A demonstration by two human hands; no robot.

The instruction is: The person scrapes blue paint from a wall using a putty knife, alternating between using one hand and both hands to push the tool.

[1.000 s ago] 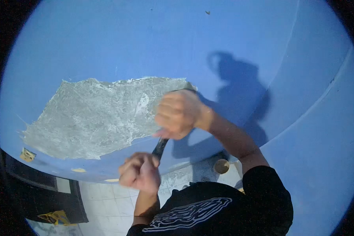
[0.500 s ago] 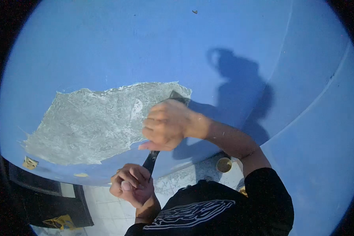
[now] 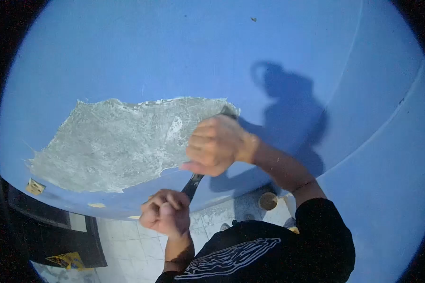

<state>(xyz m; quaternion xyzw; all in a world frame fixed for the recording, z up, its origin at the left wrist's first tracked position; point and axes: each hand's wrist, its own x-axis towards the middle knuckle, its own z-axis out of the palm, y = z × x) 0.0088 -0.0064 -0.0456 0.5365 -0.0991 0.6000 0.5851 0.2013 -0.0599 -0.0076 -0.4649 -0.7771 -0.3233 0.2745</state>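
My right hand (image 3: 217,145) is wrapped round the upper part of a dark scraper (image 3: 192,185). The tool's blade shows just above that hand, at the upper right edge of a bare grey patch (image 3: 113,144) on the blue wall (image 3: 184,52). Lower and to the left, my left hand (image 3: 166,213) is closed on the bottom end of the scraper's handle. The patch has ragged edges and whitish smears. My right hand covers the middle of the tool.
A round container (image 3: 268,201) stands on the tiled floor (image 3: 127,247) below the wall. At the lower left are a dark piece of furniture (image 3: 28,231) and a yellow wrapper (image 3: 68,260). A tan box-like piece (image 3: 35,186) is on the wall's lower left.
Since half a second ago, both hands and the scraper have shifted right in view, with the blade at the patch's right edge. The wall and patch have also shifted right.
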